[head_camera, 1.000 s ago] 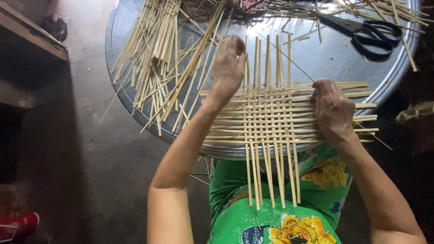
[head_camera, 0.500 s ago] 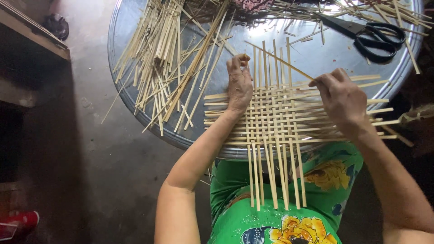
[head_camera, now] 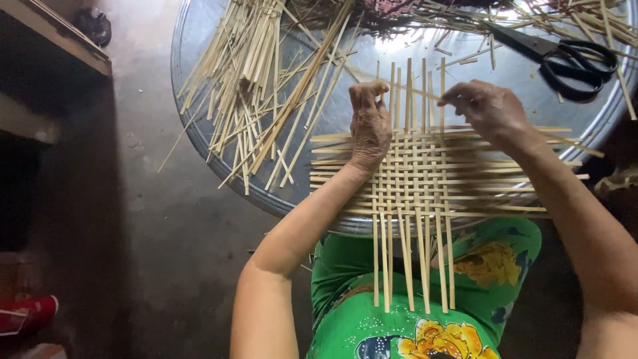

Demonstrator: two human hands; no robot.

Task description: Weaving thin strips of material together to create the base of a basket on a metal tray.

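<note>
Now right hand [head_camera: 488, 110] higher on mat [head_camera: 425, 176]

Left hand [head_camera: 369, 126] pressed flat, right hand [head_camera: 485, 110] pinching, fingers curled.

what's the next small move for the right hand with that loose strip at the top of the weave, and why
Probably lay the loose strip flat across the upright strips and press it toward the woven rows. The right hand pinches it at a slant above the woven bamboo mat, and the left hand pins the mat's left side on the round metal tray.
</note>
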